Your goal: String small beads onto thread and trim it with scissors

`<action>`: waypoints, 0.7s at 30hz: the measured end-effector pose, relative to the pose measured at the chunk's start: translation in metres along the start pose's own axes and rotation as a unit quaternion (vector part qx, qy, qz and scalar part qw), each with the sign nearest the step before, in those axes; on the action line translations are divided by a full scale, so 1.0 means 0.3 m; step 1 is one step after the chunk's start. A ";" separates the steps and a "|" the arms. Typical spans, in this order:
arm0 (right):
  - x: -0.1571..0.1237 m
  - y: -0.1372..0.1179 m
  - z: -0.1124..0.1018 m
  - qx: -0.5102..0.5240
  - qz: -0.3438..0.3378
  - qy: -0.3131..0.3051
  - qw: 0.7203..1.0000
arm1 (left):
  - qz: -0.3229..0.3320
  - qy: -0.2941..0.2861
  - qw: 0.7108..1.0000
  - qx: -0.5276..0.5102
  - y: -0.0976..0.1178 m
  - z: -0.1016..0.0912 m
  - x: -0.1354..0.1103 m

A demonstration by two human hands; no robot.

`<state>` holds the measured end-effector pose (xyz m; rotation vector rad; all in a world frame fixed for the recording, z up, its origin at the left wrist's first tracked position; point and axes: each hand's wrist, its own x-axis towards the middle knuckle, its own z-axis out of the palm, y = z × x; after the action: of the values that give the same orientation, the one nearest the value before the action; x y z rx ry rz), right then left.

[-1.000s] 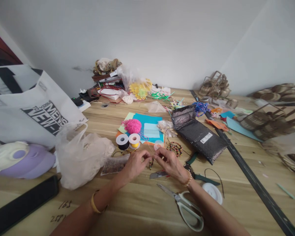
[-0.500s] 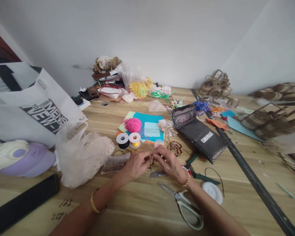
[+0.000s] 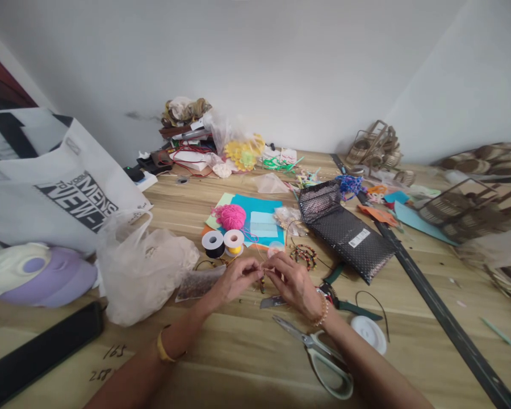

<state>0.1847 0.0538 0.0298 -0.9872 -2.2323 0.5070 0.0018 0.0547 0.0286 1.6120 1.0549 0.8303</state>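
My left hand [image 3: 238, 278] and my right hand [image 3: 292, 282] meet fingertip to fingertip over the middle of the table. Both pinch what looks like a thin cord, mostly hidden by the fingers. A short string of dark and coloured beads [image 3: 263, 283] hangs below the fingertips. Beyond my right hand lies a coiled beaded strand [image 3: 305, 257]. A black thread spool [image 3: 213, 244] and a yellow thread spool [image 3: 233, 243] stand past my left hand, near a pink yarn ball [image 3: 231, 216]. A small bag of beads [image 3: 199, 283] is beside my left hand.
Scissors [image 3: 313, 343] and a cutter blade [image 3: 272, 302] lie near my right forearm, with green-handled pliers [image 3: 357, 310] and a white spool [image 3: 368, 334] to the right. A black bubble mailer [image 3: 349, 238] is farther back. A plastic bag [image 3: 136, 272] stands left.
My left hand's fingers have drawn slightly back and lower, and the hanging beads show more clearly between the hands. My right hand has barely shifted.
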 end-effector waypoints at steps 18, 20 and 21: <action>-0.005 0.005 0.008 -0.048 -0.003 -0.037 0.998 | -0.070 -0.018 0.995 -0.061 -0.004 -0.009 0.010; -0.007 0.005 0.011 -0.064 -0.013 -0.041 0.997 | -0.076 -0.012 0.995 -0.067 -0.010 -0.006 0.009; -0.008 0.004 0.011 -0.073 -0.021 -0.044 0.996 | -0.079 -0.009 0.994 -0.070 -0.014 -0.006 0.009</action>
<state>0.1842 0.0525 0.0257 -1.0064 -2.3921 0.3810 0.0004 0.0583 0.0252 1.3987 1.0719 0.7644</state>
